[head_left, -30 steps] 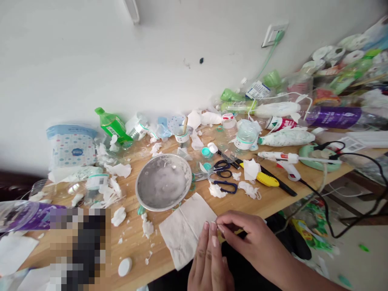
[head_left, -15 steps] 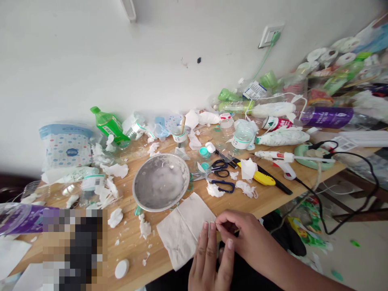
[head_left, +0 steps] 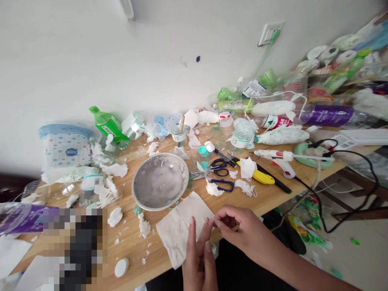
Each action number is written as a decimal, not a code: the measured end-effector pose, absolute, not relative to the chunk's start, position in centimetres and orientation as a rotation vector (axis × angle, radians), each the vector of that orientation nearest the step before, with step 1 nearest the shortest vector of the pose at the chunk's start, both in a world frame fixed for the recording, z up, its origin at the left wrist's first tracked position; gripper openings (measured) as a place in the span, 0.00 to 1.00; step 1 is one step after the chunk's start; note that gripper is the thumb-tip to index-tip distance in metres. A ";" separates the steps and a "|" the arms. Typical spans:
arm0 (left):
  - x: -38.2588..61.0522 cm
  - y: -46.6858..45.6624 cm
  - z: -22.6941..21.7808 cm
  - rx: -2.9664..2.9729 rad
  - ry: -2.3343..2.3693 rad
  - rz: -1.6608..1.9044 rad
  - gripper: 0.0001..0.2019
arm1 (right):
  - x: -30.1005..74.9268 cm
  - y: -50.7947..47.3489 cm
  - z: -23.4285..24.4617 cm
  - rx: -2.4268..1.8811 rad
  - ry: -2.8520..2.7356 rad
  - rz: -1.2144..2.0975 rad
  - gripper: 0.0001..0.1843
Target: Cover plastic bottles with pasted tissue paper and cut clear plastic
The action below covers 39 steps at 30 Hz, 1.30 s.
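Note:
A sheet of white tissue paper [head_left: 178, 232] with a crease down its middle lies flat at the table's front edge. My left hand [head_left: 200, 258] is over its near right corner, fingers stretched and apart, the index finger raised. My right hand [head_left: 242, 228] meets the left fingertips from the right, thumb and forefinger pinched together. Whatever is in that pinch is too small to make out. Just beyond the paper sits a metal bowl [head_left: 138, 190] with whitish residue inside.
Right of the bowl lie scissors [head_left: 212, 169], a yellow utility knife [head_left: 263, 177] and a white glue gun [head_left: 285, 167] with a black cord. Cut plastic bottles and paper scraps crowd the back. A green bottle [head_left: 107, 125] leans at the wall. A white cap [head_left: 121, 267] is near the front edge.
My left hand has shifted slightly left, and its index finger has lifted apart from the others. The right hand has moved slightly and stays pinched at the left fingertips.

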<state>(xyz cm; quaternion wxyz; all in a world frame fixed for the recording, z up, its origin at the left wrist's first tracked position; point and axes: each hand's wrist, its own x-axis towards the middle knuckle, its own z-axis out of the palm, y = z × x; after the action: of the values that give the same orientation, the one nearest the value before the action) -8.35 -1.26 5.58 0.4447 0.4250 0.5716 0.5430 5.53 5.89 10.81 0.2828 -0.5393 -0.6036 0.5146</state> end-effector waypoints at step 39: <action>-8.3 -1.0 5.9 1.979 1.591 1.559 0.38 | 4.7 4.7 11.2 -1.434 -1.998 0.849 0.08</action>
<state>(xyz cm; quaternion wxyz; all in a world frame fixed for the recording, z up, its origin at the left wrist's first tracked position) -8.32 -1.02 5.92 0.0808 0.6620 0.5321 0.5216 4.74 4.68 11.18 0.2665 -0.5313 -0.7401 0.3144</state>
